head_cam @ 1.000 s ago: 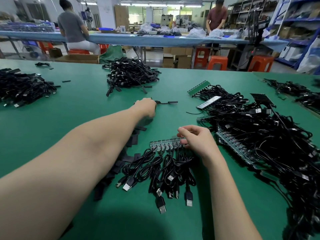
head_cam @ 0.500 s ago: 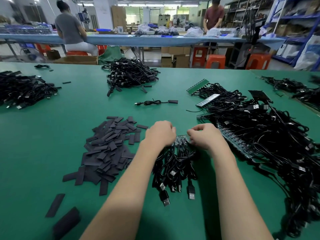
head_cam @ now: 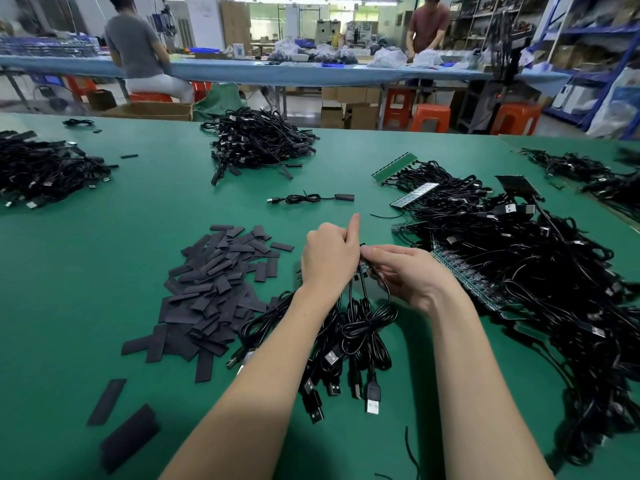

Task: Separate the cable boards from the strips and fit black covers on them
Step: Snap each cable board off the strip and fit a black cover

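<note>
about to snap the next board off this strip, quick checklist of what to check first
1. Both hands on the strip: left hand and right hand both grip it: ok.
2. Break line between boards visible: hidden by the fingers: cannot tell.
3. Cables hanging free below the strip: bunched together, some looped: cannot tell.
4. Black covers close by: piled just left of the hands: ok.
5. More strips ready: pile of strips on the right: ok.

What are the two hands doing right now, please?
Left hand: grips the board strip, index finger raised.
Right hand: pinches the same strip's end.
</note>
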